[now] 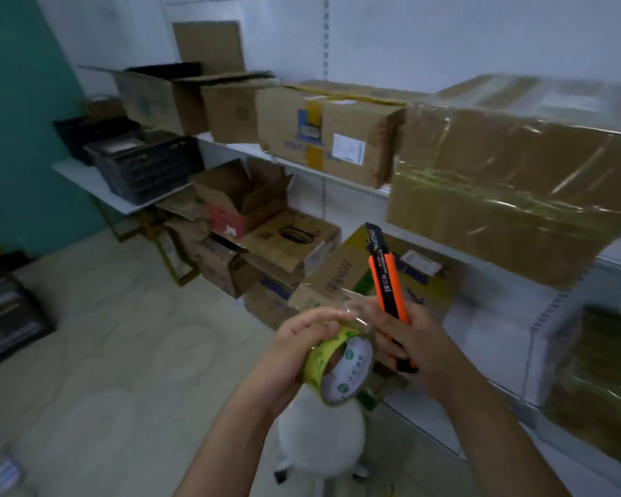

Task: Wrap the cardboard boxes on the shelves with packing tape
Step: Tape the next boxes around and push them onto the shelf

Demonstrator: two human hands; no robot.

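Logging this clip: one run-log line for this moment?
left hand: grips tape roll | right hand: holds knife | wrapped box: on shelf

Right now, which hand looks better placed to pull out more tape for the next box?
Probably the right hand: its fingers already touch the loose clear tape end beside the orange utility knife it holds. The left hand grips the tape roll, steadying it.

Dim, bluish room light, no hard shadows, soft glare streaks on the tape-wrapped box [509,181] at right, motion blur smearing the shelves [337,175] and frame edges, wide-angle bending at the corners, centre somewhat sharper
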